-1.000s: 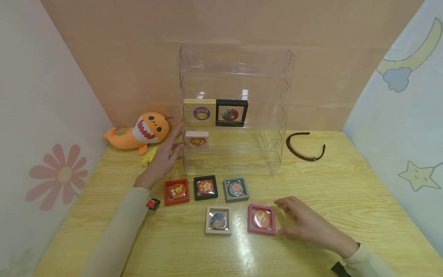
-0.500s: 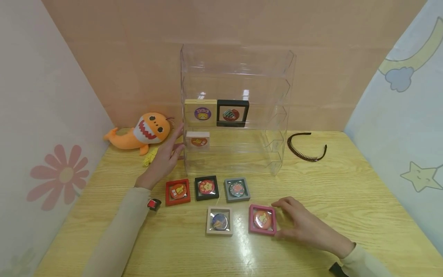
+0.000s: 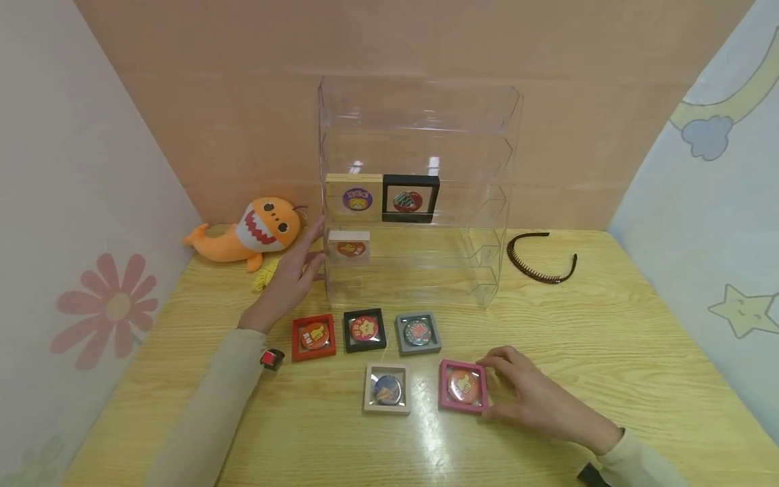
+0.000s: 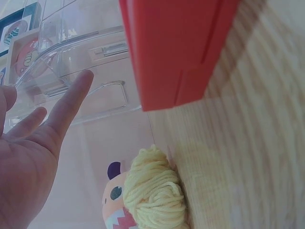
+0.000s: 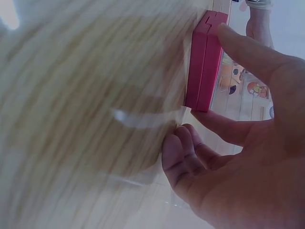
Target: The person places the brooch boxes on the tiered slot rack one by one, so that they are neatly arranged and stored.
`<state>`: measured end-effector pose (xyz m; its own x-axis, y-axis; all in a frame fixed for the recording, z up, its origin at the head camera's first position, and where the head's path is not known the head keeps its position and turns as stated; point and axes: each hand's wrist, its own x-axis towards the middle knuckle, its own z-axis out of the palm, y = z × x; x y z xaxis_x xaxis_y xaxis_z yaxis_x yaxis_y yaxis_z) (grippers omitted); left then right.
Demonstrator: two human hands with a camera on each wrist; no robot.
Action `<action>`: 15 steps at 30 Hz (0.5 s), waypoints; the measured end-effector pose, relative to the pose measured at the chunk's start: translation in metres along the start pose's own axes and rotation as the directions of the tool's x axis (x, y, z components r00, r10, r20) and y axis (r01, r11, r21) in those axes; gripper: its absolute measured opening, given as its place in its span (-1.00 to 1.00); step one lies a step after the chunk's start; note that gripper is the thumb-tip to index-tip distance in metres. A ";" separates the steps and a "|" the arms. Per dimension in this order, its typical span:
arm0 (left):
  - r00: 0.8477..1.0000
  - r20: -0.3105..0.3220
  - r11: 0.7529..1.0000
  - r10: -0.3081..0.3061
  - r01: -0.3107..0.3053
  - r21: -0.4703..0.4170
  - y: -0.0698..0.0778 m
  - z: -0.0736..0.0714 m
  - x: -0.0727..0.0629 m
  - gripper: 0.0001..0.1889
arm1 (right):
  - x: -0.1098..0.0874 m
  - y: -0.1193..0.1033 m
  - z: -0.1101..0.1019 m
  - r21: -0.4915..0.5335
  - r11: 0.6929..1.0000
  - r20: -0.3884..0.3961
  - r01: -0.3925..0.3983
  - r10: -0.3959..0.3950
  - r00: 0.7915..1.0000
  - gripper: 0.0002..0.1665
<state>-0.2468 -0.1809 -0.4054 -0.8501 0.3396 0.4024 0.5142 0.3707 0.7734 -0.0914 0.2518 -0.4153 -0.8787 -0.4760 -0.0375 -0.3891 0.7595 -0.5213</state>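
In the head view a clear acrylic rack (image 3: 420,196) stands upright at the middle. My left hand (image 3: 287,284) rests at its left side, fingers extended, as the left wrist view also shows. My right hand (image 3: 535,399) pinches a pink square badge case (image 3: 464,386) by its right corners, thumb at one and index finger at another; the case lies flat on the table. Other badge cases lie nearby: red (image 3: 313,337), black (image 3: 364,330), grey (image 3: 418,333) and cream (image 3: 387,389). The rack holds a yellow case (image 3: 354,197), a black case (image 3: 410,199) and a pale pink case (image 3: 349,247).
An orange plush shark (image 3: 246,233) lies left of the rack beside yellow yarn (image 4: 155,191). A dark toothed headband (image 3: 538,274) is to the rack's right. Printed walls enclose the wooden table (image 3: 548,325) on both sides.
My right hand has moved slightly left, and its thumb and index finger have closed onto the pink badge case. The left hand has stayed at the rack's side.
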 end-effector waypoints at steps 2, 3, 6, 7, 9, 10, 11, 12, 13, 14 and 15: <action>1.000 0.000 1.000 -0.007 0.007 -0.004 0.000 0.000 0.000 -0.33 | -0.001 0.000 0.001 0.002 1.000 -0.003 0.000 0.000 1.000 -0.19; 1.000 0.000 1.000 -0.010 0.010 -0.004 0.000 0.000 0.000 -0.33 | -0.001 0.001 0.001 0.007 1.000 -0.007 0.004 -0.004 1.000 -0.19; 1.000 0.000 1.000 -0.018 0.018 -0.002 0.000 0.000 0.000 -0.33 | -0.002 0.002 0.002 0.032 0.999 -0.019 0.010 -0.010 1.000 -0.23; 1.000 0.000 1.000 -0.018 0.018 -0.001 0.000 0.001 0.000 -0.32 | -0.002 0.002 0.003 0.050 0.999 -0.020 0.011 -0.010 1.000 -0.23; 1.000 0.000 1.000 -0.016 0.016 0.004 0.000 0.001 0.000 -0.32 | -0.002 0.002 0.004 0.100 0.995 -0.020 0.012 -0.010 1.000 -0.23; 1.000 0.000 1.000 -0.015 0.015 0.005 -0.001 0.001 0.000 -0.32 | -0.002 0.002 0.005 0.125 0.992 -0.018 0.011 -0.009 1.000 -0.23; 1.000 -0.001 1.000 -0.013 0.013 0.006 -0.001 0.001 0.001 -0.32 | -0.003 0.002 0.005 0.155 0.988 -0.015 0.010 -0.008 1.000 -0.22; 1.000 -0.001 1.000 -0.012 0.012 0.006 -0.002 0.001 0.001 -0.32 | -0.003 0.002 0.006 0.180 0.984 -0.011 0.009 -0.007 1.000 -0.21; 1.000 0.000 1.000 -0.013 0.013 0.004 -0.002 0.001 0.001 -0.32 | -0.003 0.001 0.006 0.203 0.979 -0.005 0.007 -0.006 1.000 -0.20; 1.000 0.001 1.000 -0.014 0.014 0.002 -0.002 0.001 0.001 -0.32 | -0.003 0.001 0.007 0.220 0.975 -0.003 0.005 -0.005 1.000 -0.20; 1.000 0.002 1.000 -0.014 0.014 0.000 -0.002 0.001 0.001 -0.32 | -0.004 0.000 0.007 0.231 0.973 -0.002 0.003 -0.002 1.000 -0.20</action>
<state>-0.2484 -0.1809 -0.4072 -0.8572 0.3359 0.3904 0.5020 0.3754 0.7791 -0.0862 0.2508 -0.4214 -0.8784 -0.4767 -0.0343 -0.3172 0.6352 -0.7042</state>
